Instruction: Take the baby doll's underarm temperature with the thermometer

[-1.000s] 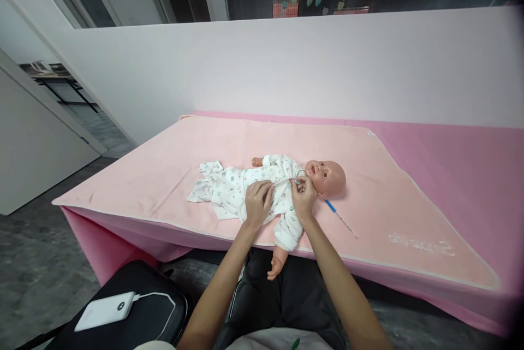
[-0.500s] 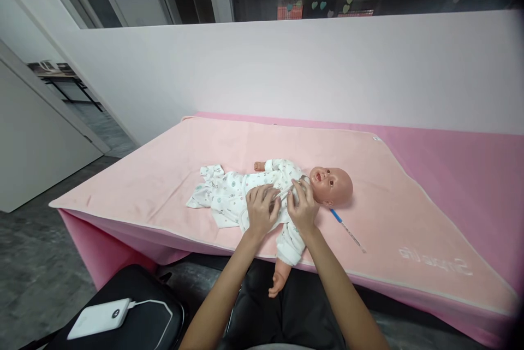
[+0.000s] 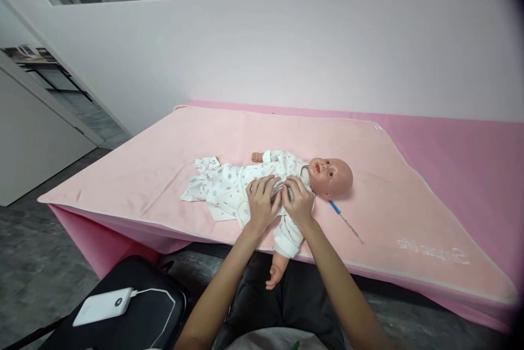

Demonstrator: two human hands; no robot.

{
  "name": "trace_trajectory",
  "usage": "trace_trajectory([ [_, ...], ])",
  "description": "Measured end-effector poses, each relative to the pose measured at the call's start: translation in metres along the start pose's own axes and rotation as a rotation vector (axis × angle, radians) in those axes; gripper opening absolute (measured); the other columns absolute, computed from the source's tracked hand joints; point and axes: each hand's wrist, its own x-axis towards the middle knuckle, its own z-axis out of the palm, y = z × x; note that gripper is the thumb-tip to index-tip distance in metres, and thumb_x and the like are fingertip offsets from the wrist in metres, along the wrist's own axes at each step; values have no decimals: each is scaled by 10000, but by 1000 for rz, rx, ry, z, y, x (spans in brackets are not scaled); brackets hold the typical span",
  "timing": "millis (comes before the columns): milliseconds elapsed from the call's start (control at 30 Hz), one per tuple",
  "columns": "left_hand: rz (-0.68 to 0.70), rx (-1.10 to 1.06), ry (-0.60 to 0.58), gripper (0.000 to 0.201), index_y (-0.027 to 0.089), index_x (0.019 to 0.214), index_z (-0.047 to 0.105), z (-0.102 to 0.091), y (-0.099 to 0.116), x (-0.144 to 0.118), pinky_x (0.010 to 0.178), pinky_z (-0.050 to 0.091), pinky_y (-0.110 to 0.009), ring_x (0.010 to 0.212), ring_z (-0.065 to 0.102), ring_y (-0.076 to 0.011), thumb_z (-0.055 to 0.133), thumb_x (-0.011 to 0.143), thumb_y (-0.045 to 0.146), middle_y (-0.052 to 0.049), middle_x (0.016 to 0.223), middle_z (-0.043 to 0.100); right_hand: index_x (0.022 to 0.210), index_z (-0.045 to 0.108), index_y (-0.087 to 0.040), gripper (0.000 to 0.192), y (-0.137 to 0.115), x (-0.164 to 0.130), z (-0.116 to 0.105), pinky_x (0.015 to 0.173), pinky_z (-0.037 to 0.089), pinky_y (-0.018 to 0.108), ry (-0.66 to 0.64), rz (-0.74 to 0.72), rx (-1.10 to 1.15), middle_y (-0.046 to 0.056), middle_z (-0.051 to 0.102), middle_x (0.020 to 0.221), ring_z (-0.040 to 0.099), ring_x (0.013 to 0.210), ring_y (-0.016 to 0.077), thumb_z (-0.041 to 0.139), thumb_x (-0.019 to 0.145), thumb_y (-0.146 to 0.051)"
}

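A baby doll [image 3: 329,176] in a white printed romper [image 3: 223,189] lies on its back on a pale pink blanket [image 3: 164,164], head to the right. One doll arm [image 3: 279,261] hangs over the near edge. My left hand [image 3: 262,202] and my right hand [image 3: 298,202] rest side by side on the doll's chest, fingers pinching the front of the romper just below the neck. What lies under the fingertips is hidden. A thin thermometer with a blue end [image 3: 345,220] lies on the blanket right of the doll's head.
The blanket covers a pink table [image 3: 470,159] set against a white wall. A black stool [image 3: 135,306] with a white power bank [image 3: 102,306] and cable stands at the lower left. Grey floor lies to the left.
Both hands have slid from the doll's neck down onto its chest and come closer together. The camera has tilted down a little.
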Motion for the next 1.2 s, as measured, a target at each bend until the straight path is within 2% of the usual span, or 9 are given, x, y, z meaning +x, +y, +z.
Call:
trace_trajectory([
  [133, 0, 2, 16, 205, 233, 1020, 625, 1, 1, 1, 1008, 254, -422, 1097, 494, -237, 498, 859, 243, -63, 1162, 590, 897, 614, -193, 179, 1, 1, 1, 726, 462, 236, -25, 17, 26, 47, 655, 891, 618, 814, 143, 438, 868, -180],
  [333, 14, 22, -24, 215, 227, 1030, 620, 1, 2, 2, 1012, 243, -441, 1105, 493, -245, 487, 861, 240, -73, 1200, 573, 897, 615, -195, 181, 2, 1, 1, 718, 458, 237, -15, 36, 62, 47, 646, 893, 611, 817, 140, 439, 859, -176],
  [533, 11, 12, 21, 183, 231, 987, 629, 1, 0, 0, 996, 259, -426, 1081, 505, -238, 498, 863, 260, -68, 1167, 588, 867, 597, -196, 167, 2, 0, 0, 737, 458, 247, -5, 39, 111, 48, 639, 880, 603, 827, 147, 432, 854, -176],
  [967, 36, 70, -63, 172, 183, 985, 570, -1, -2, 2, 995, 243, -428, 1175, 437, -258, 469, 862, 247, -115, 1246, 521, 827, 589, -193, 162, 2, 1, 0, 720, 451, 238, -12, 47, 130, 34, 639, 829, 597, 785, 139, 430, 843, -167],
  [1200, 31, 69, -87, 157, 192, 981, 555, -1, -4, 1, 1005, 249, -430, 1149, 449, -242, 480, 850, 234, -95, 1218, 526, 827, 585, -188, 156, 3, -1, 0, 712, 439, 234, -24, 36, 126, 36, 631, 826, 591, 785, 139, 432, 843, -161],
])
